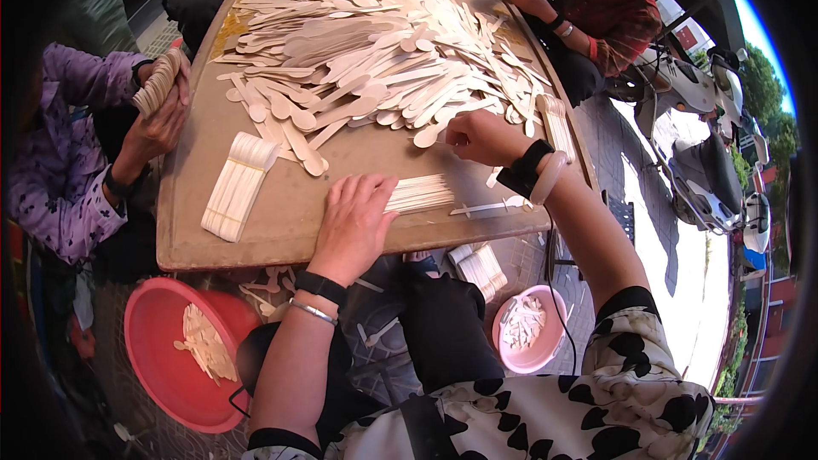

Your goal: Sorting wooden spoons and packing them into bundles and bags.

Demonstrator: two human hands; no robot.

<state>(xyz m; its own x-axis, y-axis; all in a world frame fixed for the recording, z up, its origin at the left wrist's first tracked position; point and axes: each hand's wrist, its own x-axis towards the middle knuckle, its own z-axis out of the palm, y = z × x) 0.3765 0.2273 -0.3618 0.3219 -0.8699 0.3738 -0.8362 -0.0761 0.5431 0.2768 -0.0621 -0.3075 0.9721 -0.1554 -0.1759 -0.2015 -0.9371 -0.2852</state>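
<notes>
On the brown table [281,243], my left hand [351,221] is closed round the end of a neat stack of wooden spoons [422,193], whose thin handles point right. My right hand [484,136] is curled at the near edge of a big loose pile of wooden spoons [366,51]. Its fingers pinch at a wooden spoon [427,135], though the fingertips are partly hidden. A loose spoon [490,207] lies just right of the stack. To the left of my left hand rests a banded bundle of spoons [239,187].
Another banded bundle [556,123] lies at the table's right edge. Below are a red basin [149,358], a pink basin [511,365] and more bundles [479,270]. Co-workers sit at left [64,153] and far right [626,34], handling spoons. A scooter [703,179] stands outside.
</notes>
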